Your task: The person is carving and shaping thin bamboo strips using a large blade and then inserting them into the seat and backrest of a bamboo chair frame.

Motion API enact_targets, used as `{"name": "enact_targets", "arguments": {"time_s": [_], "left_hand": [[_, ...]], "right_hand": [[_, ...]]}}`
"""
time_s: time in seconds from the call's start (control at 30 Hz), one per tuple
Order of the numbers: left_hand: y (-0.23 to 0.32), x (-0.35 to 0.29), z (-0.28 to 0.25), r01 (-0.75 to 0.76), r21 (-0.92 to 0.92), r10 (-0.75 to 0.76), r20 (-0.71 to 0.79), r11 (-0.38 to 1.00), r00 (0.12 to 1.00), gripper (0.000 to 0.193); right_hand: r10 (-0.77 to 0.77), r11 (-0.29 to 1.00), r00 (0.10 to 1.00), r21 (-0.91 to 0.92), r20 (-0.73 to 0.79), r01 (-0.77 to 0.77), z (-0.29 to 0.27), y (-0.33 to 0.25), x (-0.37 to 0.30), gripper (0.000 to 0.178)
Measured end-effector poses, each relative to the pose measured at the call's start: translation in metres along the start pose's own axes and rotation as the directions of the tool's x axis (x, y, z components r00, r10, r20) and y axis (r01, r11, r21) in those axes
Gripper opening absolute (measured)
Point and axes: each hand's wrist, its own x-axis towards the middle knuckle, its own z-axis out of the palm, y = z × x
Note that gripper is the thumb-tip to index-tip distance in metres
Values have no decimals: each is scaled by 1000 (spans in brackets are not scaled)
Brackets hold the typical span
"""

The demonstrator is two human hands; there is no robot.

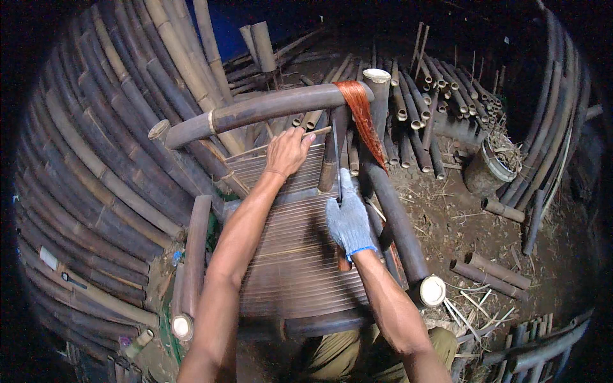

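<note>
A bamboo chair (pixel 274 105) with dark poles and a slatted seat (pixel 300 255) stands in front of me. My left hand (pixel 289 153), bare, is closed around a thin bamboo strip (pixel 319 131) lying across the chair's back, below its top rail. In a grey-blue work glove, my right hand (pixel 348 220) grips a knife (pixel 336 150). Its long narrow blade points up and away, close to the strip's right end; its brown handle shows below the glove. A bundle of orange-red fibre (pixel 362 118) hangs over the right end of the top rail.
Dark bamboo poles (pixel 96 153) lean in a dense row at left. Cut bamboo tubes (pixel 440 96) lie stacked at the back right. A bucket of scraps (pixel 490 169) stands at right, near two short bamboo pieces (pixel 491 274) on the dirt floor, with shavings (pixel 476 313) scattered around.
</note>
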Motion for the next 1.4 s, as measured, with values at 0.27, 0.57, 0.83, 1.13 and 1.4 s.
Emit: {"name": "enact_targets", "arguments": {"time_s": [0.27, 0.57, 0.83, 1.13, 1.4], "left_hand": [[3, 36, 13, 255, 81, -260, 48, 963, 965, 47], [-4, 38, 17, 212, 73, -220, 147, 975, 964, 46], [-34, -34, 5, -75, 149, 101, -175, 986, 979, 75], [-158, -87, -42, -39, 350, 21, 54, 936, 998, 85], [-149, -91, -30, -88, 314, 105, -38, 945, 994, 87]], "right_hand": [[256, 921, 947, 346, -193, -178, -80, 6, -81, 68], [375, 917, 908, 216, -185, -335, -110, 14, -131, 65], [-287, 921, 953, -243, 99, 303, -80, -14, -94, 76], [-135, 681, 951, -671, 279, 294, -4, -78, 59, 53], [13, 686, 973, -710, 230, 159, 32, -57, 90, 52]]}}
